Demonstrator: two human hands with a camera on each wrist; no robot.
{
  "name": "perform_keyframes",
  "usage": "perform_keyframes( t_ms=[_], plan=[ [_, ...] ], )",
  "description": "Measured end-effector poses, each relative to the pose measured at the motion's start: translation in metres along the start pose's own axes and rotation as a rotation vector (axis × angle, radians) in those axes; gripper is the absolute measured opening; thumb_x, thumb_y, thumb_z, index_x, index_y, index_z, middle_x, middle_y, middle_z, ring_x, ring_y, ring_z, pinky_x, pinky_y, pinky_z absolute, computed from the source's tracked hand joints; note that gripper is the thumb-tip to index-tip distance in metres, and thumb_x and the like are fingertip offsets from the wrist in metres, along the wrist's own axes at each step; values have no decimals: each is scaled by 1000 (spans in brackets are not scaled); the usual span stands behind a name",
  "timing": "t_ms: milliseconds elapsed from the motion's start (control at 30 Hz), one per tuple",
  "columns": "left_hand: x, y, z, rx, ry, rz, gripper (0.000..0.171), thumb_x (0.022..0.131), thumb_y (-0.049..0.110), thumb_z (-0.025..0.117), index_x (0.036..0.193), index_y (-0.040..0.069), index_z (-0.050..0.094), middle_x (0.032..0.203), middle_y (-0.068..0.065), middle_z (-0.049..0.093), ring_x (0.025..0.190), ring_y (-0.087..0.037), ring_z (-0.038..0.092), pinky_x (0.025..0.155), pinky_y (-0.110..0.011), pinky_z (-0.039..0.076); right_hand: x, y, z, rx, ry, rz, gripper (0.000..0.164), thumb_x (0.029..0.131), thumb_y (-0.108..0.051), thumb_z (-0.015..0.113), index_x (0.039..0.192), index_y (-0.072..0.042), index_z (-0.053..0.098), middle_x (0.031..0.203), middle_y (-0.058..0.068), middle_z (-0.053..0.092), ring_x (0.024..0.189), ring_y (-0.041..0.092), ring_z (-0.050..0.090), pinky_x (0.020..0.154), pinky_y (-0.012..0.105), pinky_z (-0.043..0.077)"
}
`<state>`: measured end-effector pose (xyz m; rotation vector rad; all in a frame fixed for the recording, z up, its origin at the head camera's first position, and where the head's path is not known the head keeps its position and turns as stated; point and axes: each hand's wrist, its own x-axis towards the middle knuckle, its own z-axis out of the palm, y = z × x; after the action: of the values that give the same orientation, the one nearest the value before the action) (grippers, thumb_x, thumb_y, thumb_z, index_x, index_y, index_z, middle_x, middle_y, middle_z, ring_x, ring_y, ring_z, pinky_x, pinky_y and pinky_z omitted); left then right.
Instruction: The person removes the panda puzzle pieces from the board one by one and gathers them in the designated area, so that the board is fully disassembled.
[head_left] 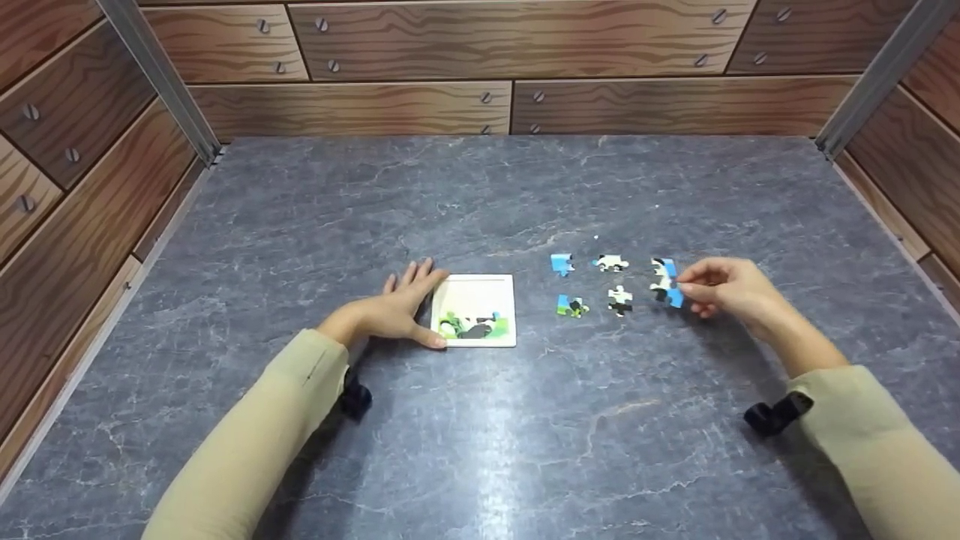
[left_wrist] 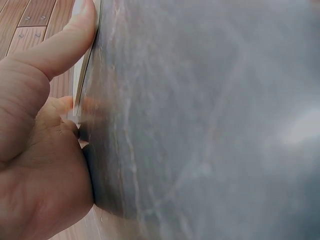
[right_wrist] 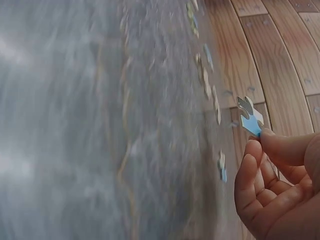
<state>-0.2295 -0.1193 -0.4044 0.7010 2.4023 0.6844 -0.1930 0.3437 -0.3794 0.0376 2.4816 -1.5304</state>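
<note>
My left hand (head_left: pixel 390 307) lies spread at the left side of a white square puzzle tray (head_left: pixel 472 289). Its thumb (left_wrist: pixel 67 47) rests at the near left corner, the index finger at the far one. Green, black and white picture parts (head_left: pixel 476 327) fill the tray's near strip; pale board shows above. To the right, my right hand (head_left: pixel 724 291) pinches a blue, white and black jigsaw piece (right_wrist: pixel 252 120) between thumb and fingertips, raised above the table. In the head view it overlaps the area beside another blue, black and white piece (head_left: pixel 663 265).
Between tray and right hand lie several loose pieces: a blue one (head_left: pixel 562 263), a white-and-black one (head_left: pixel 611 263), a green-and-blue one (head_left: pixel 571 306) and another black-and-white one (head_left: pixel 620 300). Wood-patterned walls (head_left: pixel 510 41) enclose the grey marbled table (head_left: pixel 480 195) at the back and sides.
</note>
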Motion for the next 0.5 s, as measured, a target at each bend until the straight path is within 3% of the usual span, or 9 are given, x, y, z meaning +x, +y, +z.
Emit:
perform_keyframes(
  t_ms=[267,500],
  plan=[
    [0,0,0,-14,8,0,109,71,50,74,151,25,4,153,-10,-18,136,-25,-22,107,-48,-14,5,9,-13,-104,-24,72,34,89,-15,64,112,9,54,85,2,61,69,12,59,64,27,52],
    [0,1,-1,-3,8,-7,108,72,51,73,151,24,4,153,-10,-17,137,-25,-21,107,-48,-13,7,13,-16,-123,-59,92,33,89,-13,63,112,9,55,84,3,62,69,11,59,63,27,52]
  ],
)
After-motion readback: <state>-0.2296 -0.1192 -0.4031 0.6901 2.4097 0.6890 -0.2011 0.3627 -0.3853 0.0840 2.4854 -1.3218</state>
